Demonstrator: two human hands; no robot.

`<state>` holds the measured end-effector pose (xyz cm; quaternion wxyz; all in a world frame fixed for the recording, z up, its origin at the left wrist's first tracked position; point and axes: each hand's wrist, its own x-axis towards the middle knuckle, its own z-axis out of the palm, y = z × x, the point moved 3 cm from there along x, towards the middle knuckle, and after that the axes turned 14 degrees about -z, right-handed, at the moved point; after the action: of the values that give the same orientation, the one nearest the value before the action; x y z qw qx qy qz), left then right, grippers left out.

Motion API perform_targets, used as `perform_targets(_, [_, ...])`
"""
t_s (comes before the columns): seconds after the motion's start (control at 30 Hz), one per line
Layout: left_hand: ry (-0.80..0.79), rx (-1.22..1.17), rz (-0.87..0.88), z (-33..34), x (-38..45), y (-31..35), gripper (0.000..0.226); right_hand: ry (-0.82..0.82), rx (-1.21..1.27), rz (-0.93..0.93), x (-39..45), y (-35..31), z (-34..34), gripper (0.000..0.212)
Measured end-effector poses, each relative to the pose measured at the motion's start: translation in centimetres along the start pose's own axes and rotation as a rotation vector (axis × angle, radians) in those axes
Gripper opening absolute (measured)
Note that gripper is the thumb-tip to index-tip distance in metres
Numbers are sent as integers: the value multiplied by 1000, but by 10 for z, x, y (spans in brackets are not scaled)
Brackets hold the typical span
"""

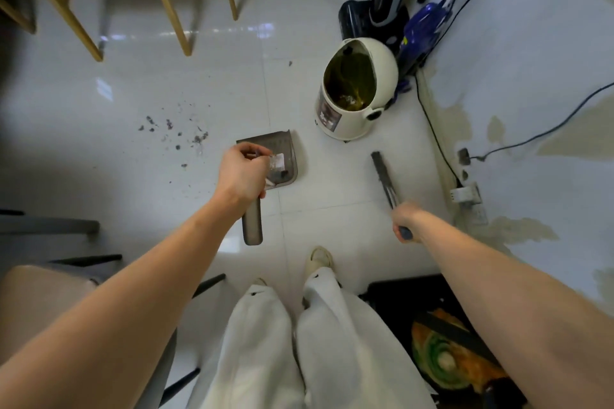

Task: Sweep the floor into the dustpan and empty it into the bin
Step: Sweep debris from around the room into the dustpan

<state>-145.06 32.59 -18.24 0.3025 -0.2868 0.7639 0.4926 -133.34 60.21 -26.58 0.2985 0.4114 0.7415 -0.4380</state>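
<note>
My left hand (pixel 242 176) grips the handle of a grey dustpan (pixel 285 156), held level above the white tiled floor, with scraps of paper and dark bits in its tray. A small dark brush (pixel 382 176) points away from me, its handle gripped in my right hand (pixel 403 221), which is blurred. The cream bin (pixel 358 90) stands beyond the dustpan, lid open, with a yellow-green liner and some waste inside. Dark crumbs of dirt (pixel 172 133) lie scattered on the tiles left of the dustpan.
Wooden chair legs (pixel 172 10) stand at the back left. A black vacuum (pixel 382 3) and a blue appliance (pixel 425 23) lean by the wall behind the bin. Cables and a power strip (pixel 465 192) run along the right wall. A dark box (pixel 442 342) sits by my right leg.
</note>
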Motion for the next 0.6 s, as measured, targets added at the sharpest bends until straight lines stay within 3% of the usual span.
perform_targets(0.1, [-4, 9, -1, 15, 1, 1, 22, -31, -49, 54, 10, 3, 0, 19])
perform_targets(0.2, [-7, 20, -8, 25, 2, 2, 23, -108, -54, 92, 12, 2, 18, 29])
perform_targets(0.3, [-14, 0, -19, 23, 3, 5, 23, -148, -42, 68, -2, -3, 44, 13])
perform_targets(0.47, [10, -51, -25, 6, 1, 8, 21, -235, -93, 16, -25, -20, 72, 13])
perform_targets(0.6, [-5, -45, -6, 3, -9, 19, 21, -213, -6, 67, -32, -31, 59, 23])
